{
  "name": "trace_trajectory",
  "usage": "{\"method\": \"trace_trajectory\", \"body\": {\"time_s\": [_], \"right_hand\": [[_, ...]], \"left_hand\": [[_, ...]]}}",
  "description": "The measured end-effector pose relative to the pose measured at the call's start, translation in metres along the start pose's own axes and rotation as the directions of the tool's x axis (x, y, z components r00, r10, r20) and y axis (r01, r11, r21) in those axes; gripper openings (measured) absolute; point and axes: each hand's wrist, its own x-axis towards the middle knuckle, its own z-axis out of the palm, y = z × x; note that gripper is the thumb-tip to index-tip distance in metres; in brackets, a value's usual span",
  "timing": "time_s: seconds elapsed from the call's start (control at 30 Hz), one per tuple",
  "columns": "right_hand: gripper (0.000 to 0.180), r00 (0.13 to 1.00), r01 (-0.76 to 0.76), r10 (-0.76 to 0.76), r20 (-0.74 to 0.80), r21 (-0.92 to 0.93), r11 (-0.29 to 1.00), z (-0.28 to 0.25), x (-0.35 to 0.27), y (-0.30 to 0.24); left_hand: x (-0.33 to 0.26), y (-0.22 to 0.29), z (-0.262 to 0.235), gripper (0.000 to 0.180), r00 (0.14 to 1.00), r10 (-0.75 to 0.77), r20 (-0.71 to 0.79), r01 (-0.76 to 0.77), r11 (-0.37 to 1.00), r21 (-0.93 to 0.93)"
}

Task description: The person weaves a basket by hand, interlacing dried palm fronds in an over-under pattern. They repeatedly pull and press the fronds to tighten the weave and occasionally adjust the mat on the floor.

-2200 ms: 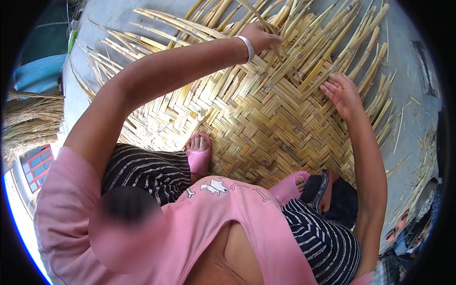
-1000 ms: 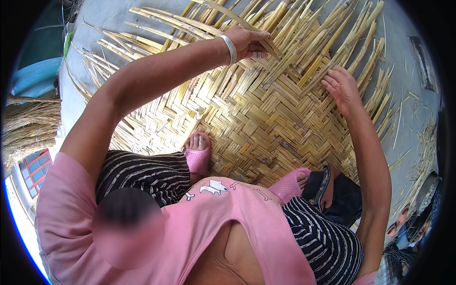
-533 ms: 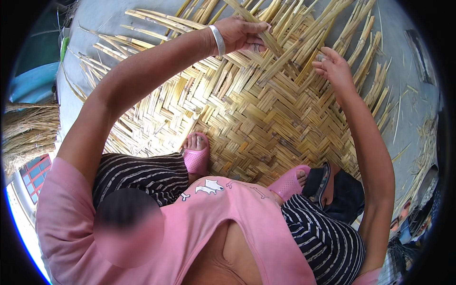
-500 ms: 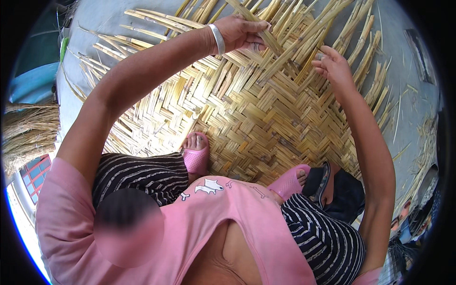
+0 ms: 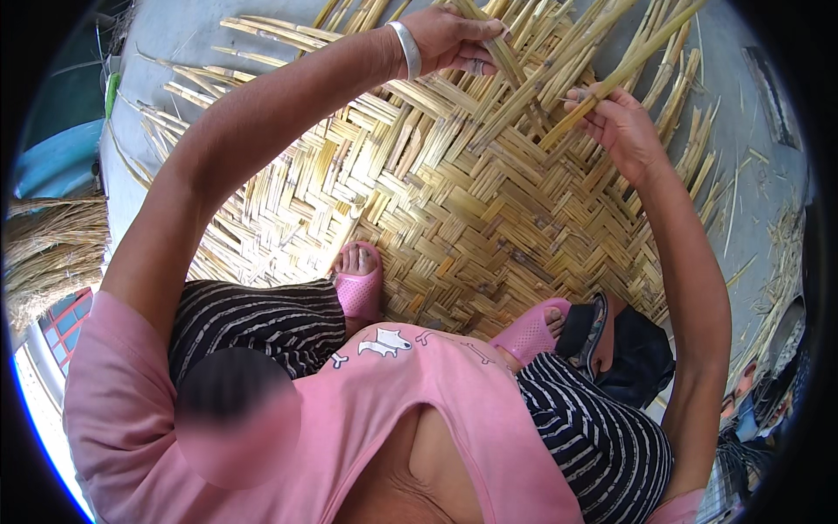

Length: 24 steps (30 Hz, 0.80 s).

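A mat of split cane strips (image 5: 471, 210), woven in a zigzag pattern, lies on the floor around my feet. At its far edge, my left hand (image 5: 449, 39) is closed on a lifted cane strip (image 5: 496, 48), thumb on top and ringed fingers below. Farther right, my right hand (image 5: 621, 127) pinches another cane strip (image 5: 655, 57), which slants from the weave up toward the top right. This strip's lower end crosses the weave near other raised strips. Some of the left hand's fingertips are hidden.
Loose strip ends (image 5: 253, 35) fan out over the grey floor (image 5: 175, 52) at the far left. My pink slippers (image 5: 360, 293) rest at the mat's near edge. Beside the right foot lies a dark cloth (image 5: 642, 358). A straw bundle (image 5: 52, 244) is at the left.
My right hand has moved slightly right and now holds a cane strip raised from the weave. My left hand has shifted slightly away from me, still gripping its strip.
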Motion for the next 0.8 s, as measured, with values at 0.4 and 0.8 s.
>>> {"method": "trace_trajectory", "body": {"time_s": [0.4,0.8], "right_hand": [[0.032,0.977,-0.064,0.151,0.149,-0.468,0.882,0.014,0.012,-0.013],[0.026,0.984,-0.075,0.134,0.117,-0.405,0.911,0.007,0.013,0.000]], "left_hand": [[0.005,0.015,0.019,0.025,0.996,0.008,0.091,-0.010,1.000,0.022],[-0.020,-0.019,0.001,0.030,0.980,0.006,-0.197,-0.005,1.000,0.007]]}}
